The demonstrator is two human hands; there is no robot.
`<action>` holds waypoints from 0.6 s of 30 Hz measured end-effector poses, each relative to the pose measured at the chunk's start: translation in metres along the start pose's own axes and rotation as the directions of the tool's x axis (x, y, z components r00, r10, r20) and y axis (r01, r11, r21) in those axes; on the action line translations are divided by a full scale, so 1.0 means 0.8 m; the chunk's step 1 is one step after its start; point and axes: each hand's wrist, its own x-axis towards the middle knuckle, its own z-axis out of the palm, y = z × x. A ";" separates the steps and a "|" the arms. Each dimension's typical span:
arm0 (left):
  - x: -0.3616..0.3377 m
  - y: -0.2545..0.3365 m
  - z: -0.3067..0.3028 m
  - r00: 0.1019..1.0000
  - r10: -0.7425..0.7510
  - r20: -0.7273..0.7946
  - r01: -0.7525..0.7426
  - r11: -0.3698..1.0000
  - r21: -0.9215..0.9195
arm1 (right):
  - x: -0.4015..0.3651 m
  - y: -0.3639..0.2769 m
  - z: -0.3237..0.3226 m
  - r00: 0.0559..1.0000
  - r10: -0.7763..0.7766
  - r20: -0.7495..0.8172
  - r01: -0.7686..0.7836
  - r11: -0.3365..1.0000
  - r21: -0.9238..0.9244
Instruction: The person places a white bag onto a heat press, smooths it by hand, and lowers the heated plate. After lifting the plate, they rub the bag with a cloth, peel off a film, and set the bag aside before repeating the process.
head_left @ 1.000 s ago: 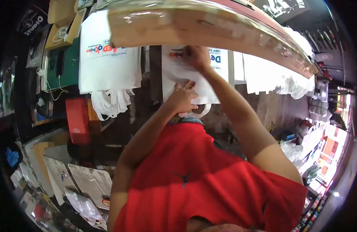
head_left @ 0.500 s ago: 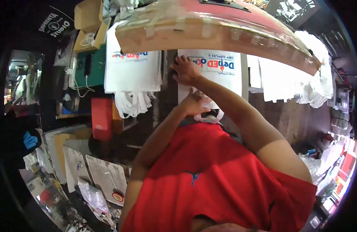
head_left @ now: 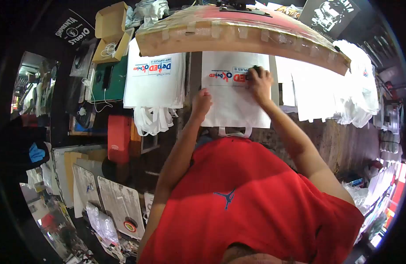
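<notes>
A white bag lies flat in front of me, its printed lettering upside down and its handles hanging toward my red shirt. At its left edge is my left hand, fingers curled in on the edge. My right hand rests on the right part of the print, fingers bent around something small and dark that I cannot make out. Left of this bag lies a stack of similar printed white bags, with handles drooping over the front edge.
A taped, wood-edged frame overhangs the back of the bag. More white bags lie at the right. A green mat, an open cardboard box and a red box are on the left.
My right hand has moved right across the print. My left hand has moved left and up to the bag's edge. The bag's front portion now lies uncovered and flat.
</notes>
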 end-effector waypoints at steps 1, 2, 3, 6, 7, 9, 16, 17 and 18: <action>-0.006 0.015 0.003 0.998 -0.065 -0.003 0.064 0.988 -0.140 | -0.002 -0.009 0.037 0.997 -0.067 0.030 0.064 0.994 0.089; -0.010 0.025 0.005 0.992 -0.128 0.003 0.124 0.953 -0.276 | -0.008 -0.056 0.027 0.994 -0.108 -0.007 0.108 0.989 0.105; -0.011 0.025 0.005 0.992 -0.124 0.003 0.121 0.955 -0.272 | -0.001 -0.080 0.037 0.977 -0.195 0.090 0.173 0.962 0.212; -0.005 0.030 0.008 0.990 -0.143 -0.016 0.136 0.969 -0.207 | 0.037 -0.125 0.067 0.899 -0.396 0.188 0.334 0.896 0.293; -0.007 0.030 0.005 0.990 -0.144 -0.003 0.139 0.957 -0.256 | 0.053 -0.129 0.062 0.879 -0.431 0.204 0.333 0.861 0.385; -0.007 0.028 0.003 0.990 -0.141 0.010 0.137 0.943 -0.302 | 0.058 -0.116 0.067 0.880 -0.437 0.188 0.357 0.868 0.345; -0.007 0.030 0.012 0.993 -0.117 -0.034 0.103 0.956 -0.273 | 0.040 -0.120 0.037 0.869 -0.475 0.138 0.442 0.870 0.217; -0.008 0.031 0.013 0.996 -0.068 -0.056 0.058 0.985 -0.166 | 0.039 -0.122 0.044 0.885 -0.445 0.136 0.409 0.883 0.230; -0.010 0.030 0.015 0.996 -0.065 -0.054 0.056 0.985 -0.161 | 0.038 -0.120 0.050 0.889 -0.449 0.091 0.423 0.881 0.212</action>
